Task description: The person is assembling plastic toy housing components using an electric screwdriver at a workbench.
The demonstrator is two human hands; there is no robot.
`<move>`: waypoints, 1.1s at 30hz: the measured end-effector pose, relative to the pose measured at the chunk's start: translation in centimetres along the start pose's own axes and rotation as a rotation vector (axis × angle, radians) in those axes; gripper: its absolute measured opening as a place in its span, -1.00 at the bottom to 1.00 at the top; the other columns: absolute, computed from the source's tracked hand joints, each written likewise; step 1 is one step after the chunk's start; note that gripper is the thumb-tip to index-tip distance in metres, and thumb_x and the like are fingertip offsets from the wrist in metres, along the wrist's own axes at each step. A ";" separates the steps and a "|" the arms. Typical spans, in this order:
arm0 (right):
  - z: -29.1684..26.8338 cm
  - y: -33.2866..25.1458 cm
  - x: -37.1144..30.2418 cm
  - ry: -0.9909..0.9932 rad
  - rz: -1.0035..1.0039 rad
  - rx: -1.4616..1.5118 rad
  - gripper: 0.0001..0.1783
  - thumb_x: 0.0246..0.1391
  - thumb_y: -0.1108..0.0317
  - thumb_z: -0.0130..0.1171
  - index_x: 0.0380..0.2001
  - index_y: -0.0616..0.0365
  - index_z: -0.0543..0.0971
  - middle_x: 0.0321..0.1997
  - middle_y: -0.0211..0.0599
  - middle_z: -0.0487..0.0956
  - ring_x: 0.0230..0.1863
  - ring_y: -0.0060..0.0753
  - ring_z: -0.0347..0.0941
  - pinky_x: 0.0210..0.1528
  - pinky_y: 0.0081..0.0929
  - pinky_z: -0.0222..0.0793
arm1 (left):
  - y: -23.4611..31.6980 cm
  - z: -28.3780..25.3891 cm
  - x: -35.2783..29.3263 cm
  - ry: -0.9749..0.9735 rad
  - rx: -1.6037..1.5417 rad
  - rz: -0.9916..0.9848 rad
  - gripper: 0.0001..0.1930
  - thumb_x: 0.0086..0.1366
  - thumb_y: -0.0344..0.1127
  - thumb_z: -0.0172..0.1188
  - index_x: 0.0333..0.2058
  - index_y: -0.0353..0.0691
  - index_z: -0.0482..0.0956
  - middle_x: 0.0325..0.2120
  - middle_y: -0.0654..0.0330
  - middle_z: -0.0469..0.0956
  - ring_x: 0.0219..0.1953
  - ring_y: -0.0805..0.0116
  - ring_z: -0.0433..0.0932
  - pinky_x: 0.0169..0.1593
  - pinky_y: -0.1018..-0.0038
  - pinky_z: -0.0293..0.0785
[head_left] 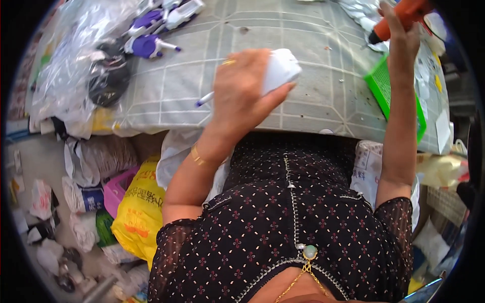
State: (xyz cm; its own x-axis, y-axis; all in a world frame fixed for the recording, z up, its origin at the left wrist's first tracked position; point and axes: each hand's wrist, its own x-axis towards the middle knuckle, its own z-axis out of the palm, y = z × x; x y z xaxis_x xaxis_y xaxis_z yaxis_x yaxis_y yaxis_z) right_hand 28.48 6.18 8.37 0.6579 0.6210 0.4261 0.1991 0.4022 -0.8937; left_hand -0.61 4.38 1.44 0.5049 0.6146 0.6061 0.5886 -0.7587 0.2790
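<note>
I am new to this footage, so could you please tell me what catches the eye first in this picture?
The left hand stands out first, mid-table, closed around a white plastic piece with a thin tip showing on its other side. At the upper right, the right hand holds an orange tool above a green tray. At the upper left of the grey gridded mat lie purple and white parts beside clear plastic bags.

A table (313, 76) under a grey cloth with a pale grid pattern fills the upper middle of the frame. On it lie purple-and-white plastic parts (151, 30) and crumpled clear bags (70, 65) at upper left — a green tray (386, 93) at right.
</note>
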 end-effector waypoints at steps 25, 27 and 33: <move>19.4 8.6 -7.1 -1.071 -0.318 -0.637 -0.69 0.20 0.11 0.19 -0.22 0.13 0.67 -0.25 -0.06 0.68 -0.23 -0.04 0.62 -0.14 -0.16 0.51 | -2.6 -8.5 -12.0 0.268 -0.928 -0.866 -0.49 0.42 -0.36 0.23 0.28 -0.40 0.39 0.03 -0.01 0.58 -0.07 0.23 0.63 0.04 0.40 0.58; 15.4 6.2 -9.9 -1.033 -0.245 -0.375 -0.75 0.15 0.24 0.27 -0.20 0.17 0.67 -0.28 -0.05 0.66 -0.26 -0.04 0.60 -0.17 -0.20 0.50 | -3.0 -6.6 -8.1 0.253 -1.318 -0.879 -0.38 0.52 -0.16 0.10 0.40 -0.37 0.19 0.14 -0.08 0.50 0.04 0.17 0.59 0.09 0.33 0.57; 5.0 -0.3 -14.9 -0.955 -0.275 -0.427 -0.73 0.17 0.27 0.25 -0.09 0.10 0.59 -0.21 -0.06 0.60 -0.22 0.06 0.60 -0.15 -0.11 0.53 | -0.7 1.8 -1.9 0.200 -1.838 -0.905 -0.42 0.56 0.18 -0.09 0.28 -0.14 0.38 0.15 0.02 0.52 0.17 0.18 0.51 0.27 0.26 0.43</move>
State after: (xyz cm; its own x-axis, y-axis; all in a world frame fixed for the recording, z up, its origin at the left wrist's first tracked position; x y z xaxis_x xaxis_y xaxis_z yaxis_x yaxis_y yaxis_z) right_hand 14.99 0.14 2.93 -0.2487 0.8874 0.3882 0.6119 0.4547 -0.6472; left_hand -0.86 4.15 -1.20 0.3607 0.9290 -0.0834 -0.6737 0.3213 0.6654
